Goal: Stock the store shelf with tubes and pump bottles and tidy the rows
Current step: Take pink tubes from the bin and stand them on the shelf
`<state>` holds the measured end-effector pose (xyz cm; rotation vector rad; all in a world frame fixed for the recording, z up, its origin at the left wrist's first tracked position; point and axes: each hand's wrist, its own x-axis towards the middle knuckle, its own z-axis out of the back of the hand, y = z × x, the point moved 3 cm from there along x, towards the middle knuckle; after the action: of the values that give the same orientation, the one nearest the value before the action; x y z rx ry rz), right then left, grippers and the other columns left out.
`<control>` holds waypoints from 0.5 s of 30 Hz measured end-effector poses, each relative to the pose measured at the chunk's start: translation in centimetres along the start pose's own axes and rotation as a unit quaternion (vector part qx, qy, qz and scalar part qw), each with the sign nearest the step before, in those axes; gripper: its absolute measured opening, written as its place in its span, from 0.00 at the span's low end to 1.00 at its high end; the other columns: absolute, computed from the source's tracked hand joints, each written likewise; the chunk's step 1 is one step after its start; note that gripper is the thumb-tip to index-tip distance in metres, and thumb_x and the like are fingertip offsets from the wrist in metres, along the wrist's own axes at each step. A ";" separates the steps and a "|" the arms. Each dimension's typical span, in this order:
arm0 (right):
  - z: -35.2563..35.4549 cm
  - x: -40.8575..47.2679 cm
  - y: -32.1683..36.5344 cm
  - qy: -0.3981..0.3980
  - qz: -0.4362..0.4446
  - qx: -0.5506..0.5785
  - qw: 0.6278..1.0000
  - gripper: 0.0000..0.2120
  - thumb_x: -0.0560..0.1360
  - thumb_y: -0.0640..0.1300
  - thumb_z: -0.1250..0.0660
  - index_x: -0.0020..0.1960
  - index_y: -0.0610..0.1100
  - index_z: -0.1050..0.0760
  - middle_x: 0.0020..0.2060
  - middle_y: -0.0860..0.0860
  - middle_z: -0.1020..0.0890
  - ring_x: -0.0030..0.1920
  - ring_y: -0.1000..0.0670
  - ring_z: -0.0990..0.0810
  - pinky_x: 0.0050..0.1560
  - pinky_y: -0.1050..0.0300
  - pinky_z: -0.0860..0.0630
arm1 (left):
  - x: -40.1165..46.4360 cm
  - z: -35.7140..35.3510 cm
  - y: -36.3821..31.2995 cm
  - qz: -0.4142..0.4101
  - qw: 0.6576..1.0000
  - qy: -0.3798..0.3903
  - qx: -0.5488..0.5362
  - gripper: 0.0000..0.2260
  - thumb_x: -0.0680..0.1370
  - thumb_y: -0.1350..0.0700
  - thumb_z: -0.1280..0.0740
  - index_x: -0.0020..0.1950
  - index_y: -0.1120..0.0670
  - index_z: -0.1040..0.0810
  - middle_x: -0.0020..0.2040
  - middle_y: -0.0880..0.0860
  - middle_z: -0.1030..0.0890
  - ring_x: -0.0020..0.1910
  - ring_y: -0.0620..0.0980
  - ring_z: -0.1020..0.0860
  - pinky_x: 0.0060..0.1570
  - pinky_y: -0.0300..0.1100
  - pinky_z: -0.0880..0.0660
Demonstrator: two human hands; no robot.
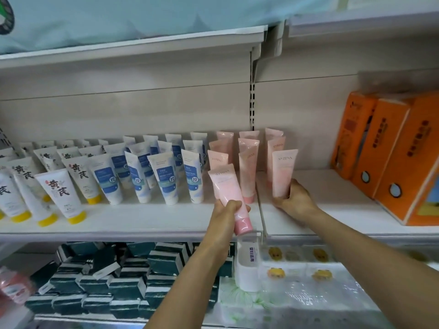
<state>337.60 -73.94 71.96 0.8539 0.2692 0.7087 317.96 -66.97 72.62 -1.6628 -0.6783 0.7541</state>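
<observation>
Two bare forearms in view, no sleeves visible up to the frame edge. Left hand [226, 210] and right hand [295, 198] both bare: no gloves, rings, watch or wristbands. Fingernails short, unpainted where visible.

The head camera is looking forward and slightly down, close to the white shelf [142, 219] (a single wide-angle view), arms reaching in from below.

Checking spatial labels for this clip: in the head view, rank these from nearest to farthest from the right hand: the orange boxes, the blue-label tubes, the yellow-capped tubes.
From the right hand:
1. Blue-label tubes, to its left, mid-shelf.
2. Orange boxes, to its right, at the shelf's end.
3. Yellow-capped tubes, far left.
</observation>
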 end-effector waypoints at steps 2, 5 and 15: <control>0.2 -0.1 -0.1 0.000 -0.005 -0.004 1.000 0.25 0.71 0.41 0.27 0.63 0.39 0.34 0.60 0.42 0.23 0.59 0.42 0.24 0.52 0.53 0.26 | -0.3 -0.4 -0.1 -0.015 1.000 0.015 0.017 0.11 0.80 0.56 0.41 0.63 0.52 0.30 0.52 0.55 0.17 0.46 0.48 0.21 0.43 0.40 0.25; 0.6 -0.3 -0.3 -0.010 -0.013 -0.009 1.000 0.27 0.70 0.44 0.25 0.61 0.40 0.37 0.57 0.43 0.25 0.55 0.42 0.23 0.49 0.54 0.25 | -0.5 -0.7 -0.1 -0.034 0.998 0.027 0.043 0.11 0.80 0.56 0.40 0.63 0.50 0.31 0.55 0.56 0.18 0.50 0.49 0.21 0.45 0.41 0.24; 2.1 -4.1 0.8 -0.137 0.072 0.030 0.988 0.10 0.74 0.38 0.32 0.51 0.43 0.32 0.40 0.52 0.26 0.40 0.48 0.25 0.37 0.55 0.28 | 0.4 -1.7 -1.1 -0.101 0.991 0.058 0.070 0.19 0.79 0.61 0.35 0.69 0.52 0.33 0.60 0.47 0.22 0.55 0.39 0.24 0.46 0.31 0.27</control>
<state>335.22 -77.53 73.71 1.0239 -0.0178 0.7113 319.48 -67.45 73.93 -1.4719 -0.6835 0.5446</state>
